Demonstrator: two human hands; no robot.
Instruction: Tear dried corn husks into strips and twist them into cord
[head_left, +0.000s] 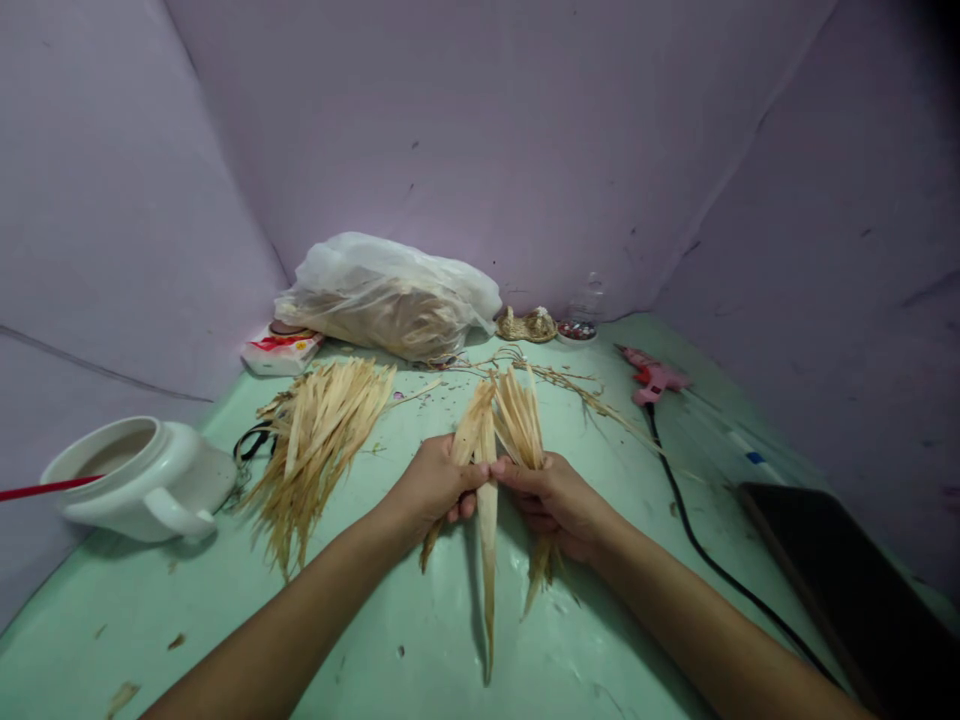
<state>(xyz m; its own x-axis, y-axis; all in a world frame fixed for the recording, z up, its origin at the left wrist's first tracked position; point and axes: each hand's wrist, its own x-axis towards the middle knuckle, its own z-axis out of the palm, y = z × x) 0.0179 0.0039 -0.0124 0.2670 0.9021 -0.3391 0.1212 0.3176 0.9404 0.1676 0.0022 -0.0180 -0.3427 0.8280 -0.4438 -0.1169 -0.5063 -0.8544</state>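
My left hand (442, 478) is closed round a few dried leaf strips (471, 420) at the middle of the table. Beside it, my right hand (551, 495) grips a thicker bundle of dried leaf strips (519, 412), whose tapered ends hang out below the palm. Between the two hands one long pale strip (487, 560) points down toward me, pinched where thumbs and fingertips meet. Which hand bears more of this strip I cannot tell. To the left lies a fanned pile of similar dried strips (322, 430).
A white ceramic pot (142, 480) lies tipped at left, a red stick in its mouth. Behind stands a stuffed plastic bag (390, 300) by a small box (281, 352). At right are a pink glue gun (654, 378) with black cord and a dark flat slab (840, 590).
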